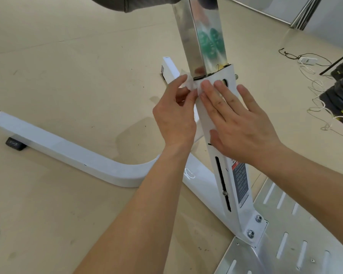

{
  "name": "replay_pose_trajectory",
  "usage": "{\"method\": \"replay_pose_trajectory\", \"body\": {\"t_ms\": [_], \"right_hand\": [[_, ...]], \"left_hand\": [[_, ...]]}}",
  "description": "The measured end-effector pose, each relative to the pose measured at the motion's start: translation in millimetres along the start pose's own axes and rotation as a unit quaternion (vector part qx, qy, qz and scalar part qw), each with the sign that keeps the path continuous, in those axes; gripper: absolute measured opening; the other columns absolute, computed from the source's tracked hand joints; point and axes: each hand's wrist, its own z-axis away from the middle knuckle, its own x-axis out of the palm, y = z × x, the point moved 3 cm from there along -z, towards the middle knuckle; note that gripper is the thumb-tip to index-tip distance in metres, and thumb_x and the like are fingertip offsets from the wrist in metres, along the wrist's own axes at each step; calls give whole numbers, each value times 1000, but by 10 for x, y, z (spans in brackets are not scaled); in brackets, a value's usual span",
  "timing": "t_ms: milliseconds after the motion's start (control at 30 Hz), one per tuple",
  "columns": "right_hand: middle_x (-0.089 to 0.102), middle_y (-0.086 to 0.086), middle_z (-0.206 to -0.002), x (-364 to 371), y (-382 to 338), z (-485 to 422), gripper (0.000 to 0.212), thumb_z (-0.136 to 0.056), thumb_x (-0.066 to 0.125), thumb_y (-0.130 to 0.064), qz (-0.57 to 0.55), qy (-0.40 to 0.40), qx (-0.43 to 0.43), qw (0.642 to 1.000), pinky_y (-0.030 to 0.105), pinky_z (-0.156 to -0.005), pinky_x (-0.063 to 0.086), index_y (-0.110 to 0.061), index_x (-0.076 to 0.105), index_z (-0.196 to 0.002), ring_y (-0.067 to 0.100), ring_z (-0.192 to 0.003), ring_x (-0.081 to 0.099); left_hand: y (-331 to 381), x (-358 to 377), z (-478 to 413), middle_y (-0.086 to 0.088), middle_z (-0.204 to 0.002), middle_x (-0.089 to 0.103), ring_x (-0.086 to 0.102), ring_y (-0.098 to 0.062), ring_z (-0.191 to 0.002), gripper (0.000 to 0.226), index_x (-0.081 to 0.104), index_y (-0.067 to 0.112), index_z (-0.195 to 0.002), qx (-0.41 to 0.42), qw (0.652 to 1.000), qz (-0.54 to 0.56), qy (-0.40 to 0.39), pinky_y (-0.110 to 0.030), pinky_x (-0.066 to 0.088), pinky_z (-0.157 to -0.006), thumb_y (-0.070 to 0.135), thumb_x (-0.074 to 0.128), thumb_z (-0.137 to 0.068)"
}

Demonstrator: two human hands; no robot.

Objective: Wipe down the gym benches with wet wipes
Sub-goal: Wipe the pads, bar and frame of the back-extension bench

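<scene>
1x wet wipe (190,87) at 12 o'clock of centre, on top end of 1x white upright (242,218). Left hand (174,117) pinches its edge. Right hand (244,127) flat, fingers straight, pressing it on. 1x chrome tube (198,36) above. 2x bolts (250,233) at 5 o'clock.

2 hands (174,117) (244,133), 1 wipe (188,84), 1 wht post (228,182), 1 chrome tube (198,36), 2 bolts (250,233) (258,218) & 1 slotted plate (315,230).
</scene>
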Motion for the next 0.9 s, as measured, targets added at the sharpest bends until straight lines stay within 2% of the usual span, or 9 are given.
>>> {"method": "replay_pose_trajectory", "body": {"t_ms": [67, 233, 433, 533, 633, 767, 900], "right_hand": [[2, 12, -168, -17, 33, -88, 77, -93, 36, -30, 6, 8, 0, 1000, 51, -124, 12, -4, 6, -160, 27, -155, 5], [-1, 12, -168, -20, 23, -66, 77, -95, 33, -31, 2, 1, -2, 1000, 50, -125, 9, -4, 2, -160, 27, -155, 2], [5, 13, -168, 6, -54, 69, 77, -95, 40, -30, -5, 13, 6, 1000, 53, -124, 14, -7, 7, -160, 28, -155, 7], [9, 12, -168, -7, -17, 25, 74, -95, 35, -27, 16, 37, -11, 999, 54, -123, 18, -9, 8, -161, 29, -155, 11], [5, 10, -168, -9, 70, -37, 77, -94, 35, -31, 31, 26, -22, 999, 53, -124, 15, -7, 4, -160, 29, -155, 9], [2, 9, -169, -2, 82, -13, 77, -96, 33, -36, 26, 16, -27, 999, 51, -125, 12, -7, 3, -160, 29, -155, 7], [3, 10, -169, 68, -10, 304, 77, -96, 36, -36, 26, -13, -45, 999, 50, -124, 15, -6, 6, -160, 27, -155, 8]], "left_hand": [[16, 6, -54, 7, -90, 75, 70, -2, -82, 18, 77, 14, -104, 2, 1000, 7, -13, -24, 56, -84, 16, 78, -86], [-44, -14, -51, 6, -103, 67, 65, -3, -97, 8, 79, 14, -93, 1, 1000, 17, 5, -15, 52, -78, 15, 79, -85], [-7, 1, 41, 9, -82, 72, 67, -3, -76, 9, 73, 17, -88, -10, 1000, 15, -18, -13, 51, -73, 9, 75, -86], [-5, -6, -11, 7, -86, 73, 69, -6, -78, 9, 76, 18, -86, -19, 999, 17, -25, -19, 54, -75, 9, 76, -84], [4, -7, -50, 5, -90, 74, 70, -7, -85, 11, 78, 22, -86, -12, 999, 17, -41, -22, 55, -79, 12, 78, -84], [-52, -17, -73, 3, -87, 75, 71, -8, -82, 5, 78, 16, -88, -32, 998, 15, -52, -26, 57, -80, 14, 79, -83], [-170, -23, 133, 5, -87, 73, 67, 0, -79, 4, 76, 15, -87, -46, 994, -20, -99, -13, 51, -75, 15, 79, -84]]}}
